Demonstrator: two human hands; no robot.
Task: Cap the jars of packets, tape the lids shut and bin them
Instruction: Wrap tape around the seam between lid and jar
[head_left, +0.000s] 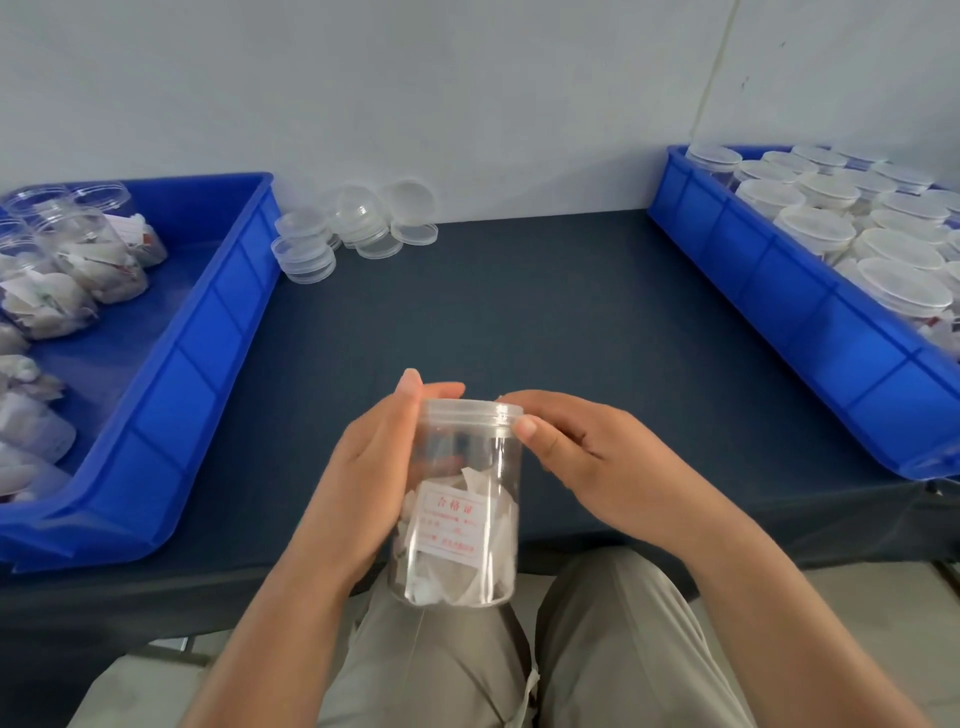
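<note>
A clear plastic jar (460, 514) holding white packets and a red-printed label is held upright over my lap, at the table's near edge. A clear lid (470, 411) sits on its mouth. My left hand (363, 462) wraps round the jar's left side. My right hand (566, 447) grips the lid's right rim, thumb on the front of the rim. Loose clear lids (358, 223) lie at the back of the dark table. Uncapped jars of packets (67, 260) lie in the left blue bin (171, 374). Capped jars (831, 223) fill the right blue bin (810, 332).
The dark blue table (493, 312) runs between the two bins up to a white wall. My knees in grey trousers (597, 649) are below the table's near edge. No tape shows in view.
</note>
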